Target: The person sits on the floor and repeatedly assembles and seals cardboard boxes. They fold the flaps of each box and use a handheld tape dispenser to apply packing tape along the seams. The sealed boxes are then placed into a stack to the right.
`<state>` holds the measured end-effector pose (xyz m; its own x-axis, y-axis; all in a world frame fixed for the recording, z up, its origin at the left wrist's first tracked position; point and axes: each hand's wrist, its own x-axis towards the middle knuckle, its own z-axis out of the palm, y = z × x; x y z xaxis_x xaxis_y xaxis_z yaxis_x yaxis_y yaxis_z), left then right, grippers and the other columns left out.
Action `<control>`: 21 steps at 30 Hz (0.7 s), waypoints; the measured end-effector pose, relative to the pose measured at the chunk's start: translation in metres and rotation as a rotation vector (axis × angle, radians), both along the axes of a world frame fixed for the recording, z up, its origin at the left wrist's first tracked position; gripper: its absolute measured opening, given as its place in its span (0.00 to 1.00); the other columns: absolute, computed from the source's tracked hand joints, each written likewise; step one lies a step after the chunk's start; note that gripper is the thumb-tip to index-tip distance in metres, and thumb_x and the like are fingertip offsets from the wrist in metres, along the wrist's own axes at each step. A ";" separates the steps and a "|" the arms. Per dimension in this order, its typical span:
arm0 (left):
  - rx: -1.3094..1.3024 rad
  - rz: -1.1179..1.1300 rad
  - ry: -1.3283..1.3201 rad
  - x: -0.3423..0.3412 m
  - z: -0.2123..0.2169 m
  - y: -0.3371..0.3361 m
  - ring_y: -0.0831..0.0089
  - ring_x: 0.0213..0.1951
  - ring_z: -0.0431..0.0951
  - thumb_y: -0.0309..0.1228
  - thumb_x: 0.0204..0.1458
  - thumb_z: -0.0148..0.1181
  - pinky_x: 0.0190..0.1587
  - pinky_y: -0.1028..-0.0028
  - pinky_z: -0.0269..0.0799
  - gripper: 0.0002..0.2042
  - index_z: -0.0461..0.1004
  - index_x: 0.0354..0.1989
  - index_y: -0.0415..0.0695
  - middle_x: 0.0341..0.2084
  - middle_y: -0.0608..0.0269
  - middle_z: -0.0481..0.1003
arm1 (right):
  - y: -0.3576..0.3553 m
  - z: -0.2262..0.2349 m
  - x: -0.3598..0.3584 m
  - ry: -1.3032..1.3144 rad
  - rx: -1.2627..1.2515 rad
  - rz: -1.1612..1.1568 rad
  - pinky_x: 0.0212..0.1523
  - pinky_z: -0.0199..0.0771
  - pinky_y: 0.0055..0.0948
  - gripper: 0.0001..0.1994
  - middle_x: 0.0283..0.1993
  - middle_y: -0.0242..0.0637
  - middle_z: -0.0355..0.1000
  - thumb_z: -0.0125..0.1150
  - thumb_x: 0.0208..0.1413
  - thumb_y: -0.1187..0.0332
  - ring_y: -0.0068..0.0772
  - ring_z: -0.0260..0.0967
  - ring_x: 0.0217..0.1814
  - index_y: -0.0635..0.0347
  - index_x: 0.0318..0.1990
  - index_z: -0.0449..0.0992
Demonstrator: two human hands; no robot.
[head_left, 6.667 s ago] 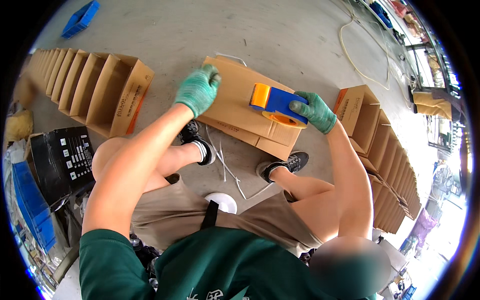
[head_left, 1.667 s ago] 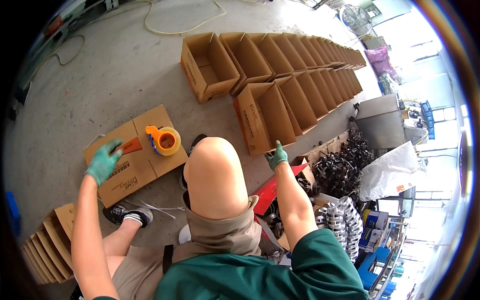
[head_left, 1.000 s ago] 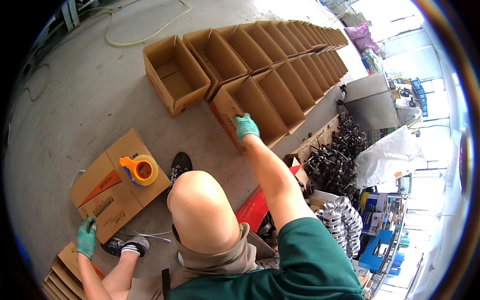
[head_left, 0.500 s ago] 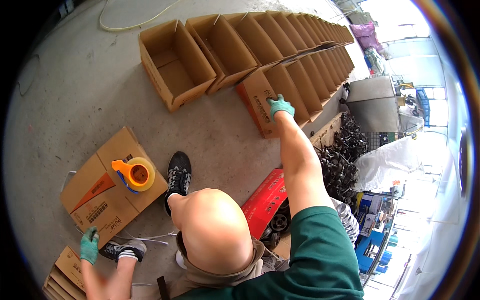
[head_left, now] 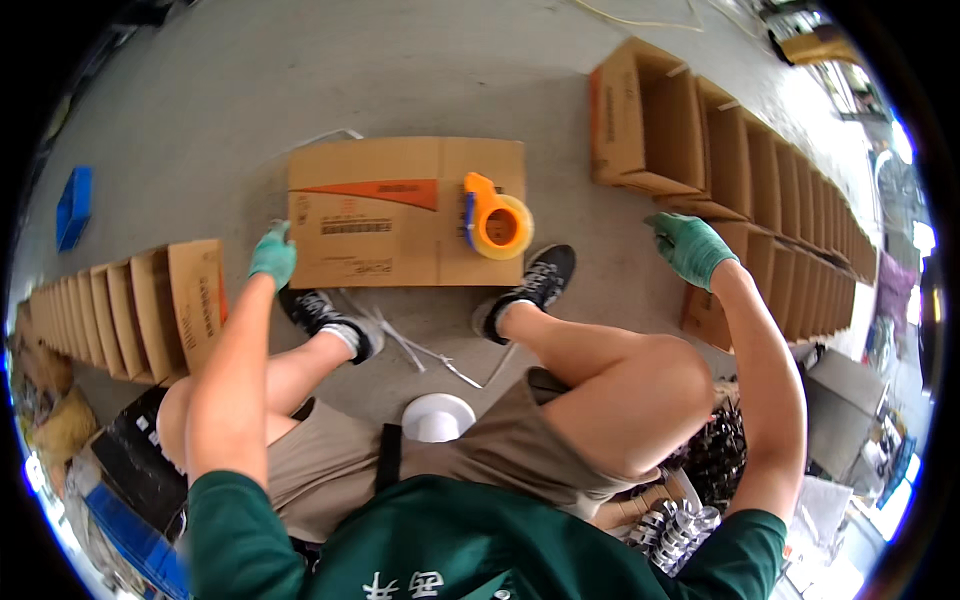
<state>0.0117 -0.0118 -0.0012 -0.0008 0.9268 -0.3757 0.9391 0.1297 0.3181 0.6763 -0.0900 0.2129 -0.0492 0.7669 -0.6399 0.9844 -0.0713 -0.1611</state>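
A flattened cardboard box (head_left: 400, 210) lies on the concrete floor in front of my feet. An orange tape dispenser (head_left: 495, 222) rests on its right part. My left hand (head_left: 272, 254), in a green glove, touches the box's lower left corner. My right hand (head_left: 690, 247), also gloved, hovers with fingers apart in front of the row of open cardboard boxes (head_left: 700, 130) at the right and holds nothing.
A second row of open boxes (head_left: 130, 300) stands at the left. A blue bin (head_left: 73, 205) sits far left. A white stool (head_left: 438, 417) is under me. Loose white strapping (head_left: 420, 345) lies between my shoes. Metal parts (head_left: 690, 490) pile at lower right.
The view has swung left, bringing the flat box to the centre. My right hand has come off the box row; my left hand stays at the flat box's corner.
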 end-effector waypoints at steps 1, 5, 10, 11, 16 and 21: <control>-0.011 0.068 -0.005 -0.013 -0.011 -0.001 0.46 0.56 0.74 0.32 0.57 0.54 0.58 0.56 0.69 0.22 0.70 0.62 0.45 0.54 0.40 0.74 | 0.017 0.006 -0.040 -0.007 0.058 0.141 0.55 0.72 0.42 0.24 0.52 0.48 0.76 0.57 0.59 0.72 0.51 0.73 0.54 0.51 0.64 0.70; -0.028 0.276 0.006 -0.029 -0.041 -0.012 0.43 0.51 0.77 0.34 0.53 0.56 0.54 0.53 0.71 0.28 0.65 0.66 0.47 0.49 0.35 0.75 | 0.053 -0.001 -0.180 0.166 -0.160 0.302 0.62 0.66 0.45 0.31 0.63 0.52 0.68 0.57 0.60 0.69 0.55 0.67 0.61 0.45 0.71 0.59; -0.205 0.379 -0.306 -0.013 -0.050 -0.003 0.52 0.60 0.73 0.32 0.60 0.54 0.62 0.61 0.65 0.29 0.58 0.71 0.41 0.61 0.41 0.70 | 0.022 -0.115 -0.258 -0.144 -0.073 0.378 0.62 0.69 0.45 0.31 0.61 0.51 0.69 0.58 0.61 0.58 0.53 0.68 0.63 0.40 0.72 0.59; -0.212 0.374 -0.381 -0.017 -0.051 -0.003 0.53 0.61 0.72 0.31 0.61 0.54 0.62 0.62 0.64 0.29 0.58 0.71 0.41 0.62 0.43 0.69 | 0.015 -0.142 -0.262 -0.186 -0.045 0.336 0.62 0.70 0.45 0.31 0.61 0.51 0.70 0.58 0.61 0.58 0.53 0.69 0.62 0.40 0.72 0.59; -0.199 0.462 -0.491 -0.022 -0.038 -0.008 0.59 0.62 0.70 0.29 0.63 0.54 0.63 0.64 0.62 0.26 0.59 0.70 0.40 0.65 0.50 0.67 | 0.002 -0.192 -0.267 -0.063 -0.022 0.039 0.57 0.74 0.47 0.26 0.55 0.51 0.74 0.55 0.58 0.71 0.53 0.74 0.57 0.39 0.65 0.68; -0.139 0.477 -0.617 -0.021 -0.014 0.008 0.63 0.49 0.76 0.27 0.59 0.59 0.54 0.65 0.70 0.24 0.66 0.64 0.39 0.51 0.52 0.76 | 0.002 -0.198 -0.260 -0.005 0.076 0.004 0.50 0.77 0.48 0.22 0.45 0.48 0.79 0.54 0.58 0.72 0.53 0.78 0.48 0.41 0.59 0.73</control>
